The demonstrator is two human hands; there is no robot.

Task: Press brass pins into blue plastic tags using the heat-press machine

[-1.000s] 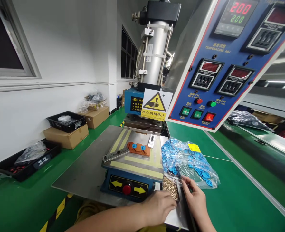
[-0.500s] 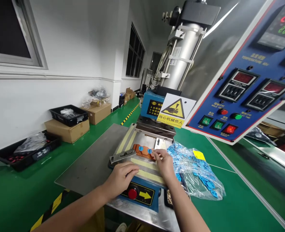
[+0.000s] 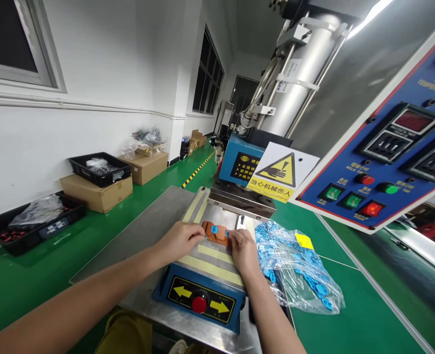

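An orange-brown block (image 3: 217, 239) lies on the plate of a press machine. One small blue plastic piece (image 3: 215, 229) sits on its left part; a second blue piece (image 3: 227, 233) at its right end is partly covered by my fingers. My left hand (image 3: 180, 241) is closed in a pinch at the block's left end, over the spot where the metal bar lay; what it holds is hidden. My right hand (image 3: 245, 250) pinches at the block's right end, touching or very near the second blue piece; its fingertips hide any grip.
A clear bag of blue pieces (image 3: 302, 265) lies to the right. The press head (image 3: 241, 199) stands just behind the block, with a warning sign (image 3: 283, 171) and a control panel (image 3: 379, 162). A red button (image 3: 199, 304) is in front. Boxes (image 3: 97, 189) line the left wall.
My left hand has moved up and left to the block's left end, now covering the metal bar's place. My right hand stays at the right end. The view has shifted slightly.
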